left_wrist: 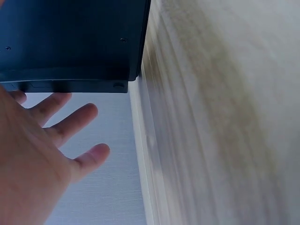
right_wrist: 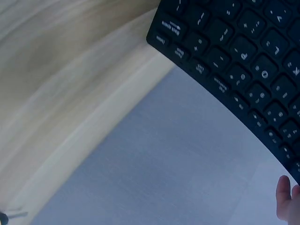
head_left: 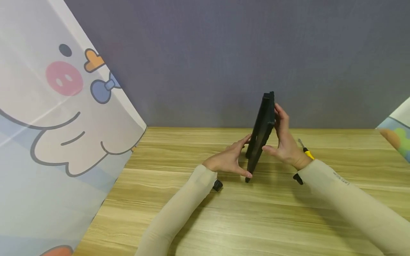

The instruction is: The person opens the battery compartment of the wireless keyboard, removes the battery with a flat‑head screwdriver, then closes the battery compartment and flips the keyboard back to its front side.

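Black keyboard (head_left: 264,131) tilted steeply between both hands | left hand (head_left: 229,160) spread wide, gripping it low | right hand (head_left: 287,147) half-open, gripping higher up

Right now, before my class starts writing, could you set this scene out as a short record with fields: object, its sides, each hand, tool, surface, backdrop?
object: black keyboard, held steeply tilted
key side: towards the right hand
back: towards the left; small screws visible
left hand: holds the keyboard, thumb near its lower end
right hand: holds it higher up
tool: screwdriver with yellow on its handle, beyond the right wrist
surface: wood-grain table
backdrop: grey panel
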The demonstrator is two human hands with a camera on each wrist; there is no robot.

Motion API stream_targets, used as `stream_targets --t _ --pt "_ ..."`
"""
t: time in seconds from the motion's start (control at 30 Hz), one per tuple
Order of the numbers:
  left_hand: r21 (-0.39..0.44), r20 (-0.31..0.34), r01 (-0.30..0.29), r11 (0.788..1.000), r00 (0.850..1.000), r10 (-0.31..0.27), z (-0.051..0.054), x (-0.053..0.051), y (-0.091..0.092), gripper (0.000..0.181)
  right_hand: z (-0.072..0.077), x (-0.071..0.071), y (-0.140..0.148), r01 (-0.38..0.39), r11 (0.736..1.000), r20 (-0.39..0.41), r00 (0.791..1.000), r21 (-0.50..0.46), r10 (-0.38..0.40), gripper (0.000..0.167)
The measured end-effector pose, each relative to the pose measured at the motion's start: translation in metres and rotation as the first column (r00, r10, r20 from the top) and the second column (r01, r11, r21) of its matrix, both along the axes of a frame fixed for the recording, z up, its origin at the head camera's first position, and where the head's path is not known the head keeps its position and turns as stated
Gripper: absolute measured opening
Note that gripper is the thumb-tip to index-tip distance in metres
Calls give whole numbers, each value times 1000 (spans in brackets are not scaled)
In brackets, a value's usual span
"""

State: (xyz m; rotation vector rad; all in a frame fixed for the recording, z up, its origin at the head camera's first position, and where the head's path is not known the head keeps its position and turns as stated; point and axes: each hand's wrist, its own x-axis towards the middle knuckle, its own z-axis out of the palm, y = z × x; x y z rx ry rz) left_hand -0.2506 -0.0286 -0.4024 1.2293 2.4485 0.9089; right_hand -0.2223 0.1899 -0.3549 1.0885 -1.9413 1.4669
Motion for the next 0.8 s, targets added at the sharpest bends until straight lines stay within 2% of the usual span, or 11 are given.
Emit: stream_targets --t 0.1,0.23,0.37,0.47,0.6,0.8 --pt "8 -1 5 1000 1000 -5 0 0 -1 130 5 1 1 13 1000 -13 1000 15 -13 118" --pt "11 -9 13 1000 1000 -13 0 -1 -2 131 12 4 -1 44 999 -79 996 25 -42 117" --pt "0 -12 10 1000 1000 -10 2 0 -6 133 27 16 -6 47 999 -120 992 23 -44 113" --pt "-13 -19 1 1000 1000 -1 3 0 -11 134 37 26 -9 38 999 -111 993 23 -35 110" --pt "-28 -39 -15 999 999 14 4 -1 -20 134 41 27 -8 35 999 -112 993 28 -31 110" --pt "-62 -79 -24 998 997 19 5 -4 -33 133 41 26 -6 85 995 -165 983 57 -75 108"
